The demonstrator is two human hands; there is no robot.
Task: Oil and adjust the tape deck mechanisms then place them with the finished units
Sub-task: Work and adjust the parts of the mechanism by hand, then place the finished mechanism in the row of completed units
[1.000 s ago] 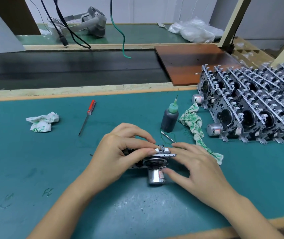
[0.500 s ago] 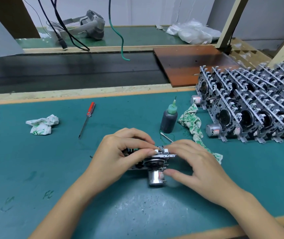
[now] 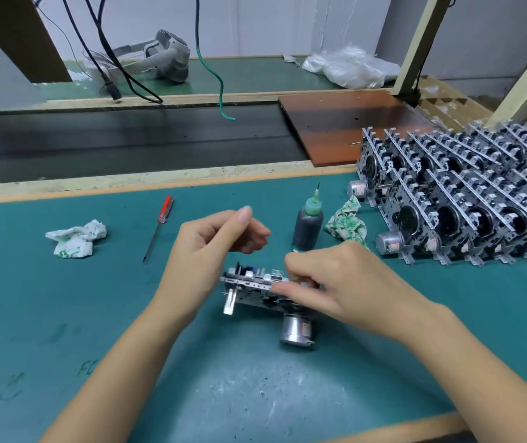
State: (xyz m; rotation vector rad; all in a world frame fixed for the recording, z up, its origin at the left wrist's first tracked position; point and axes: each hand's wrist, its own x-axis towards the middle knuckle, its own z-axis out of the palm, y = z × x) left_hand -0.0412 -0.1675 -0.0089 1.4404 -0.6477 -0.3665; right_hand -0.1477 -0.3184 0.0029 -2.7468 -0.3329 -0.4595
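A metal tape deck mechanism (image 3: 257, 290) with a silver motor (image 3: 295, 330) on its near side lies on the green mat. My right hand (image 3: 332, 282) grips its right end, fingers curled over the top rail. My left hand (image 3: 214, 241) is lifted just above and left of the mechanism, fingers loosely curled with nothing in them. A dark oil bottle (image 3: 307, 223) with a green needle cap stands upright just behind the mechanism. Rows of finished mechanisms (image 3: 467, 199) stand on edge at the right.
A red-handled screwdriver (image 3: 159, 226) lies to the left on the green mat (image 3: 64, 314), a crumpled tissue (image 3: 75, 238) further left. Another patterned rag (image 3: 347, 223) sits between bottle and finished units. A brown board (image 3: 345, 126) and dark conveyor belt (image 3: 128, 139) lie beyond the mat.
My left hand has let go of the mechanism and risen above it. The right hand still holds the mechanism's right end, now exposed on its left side.
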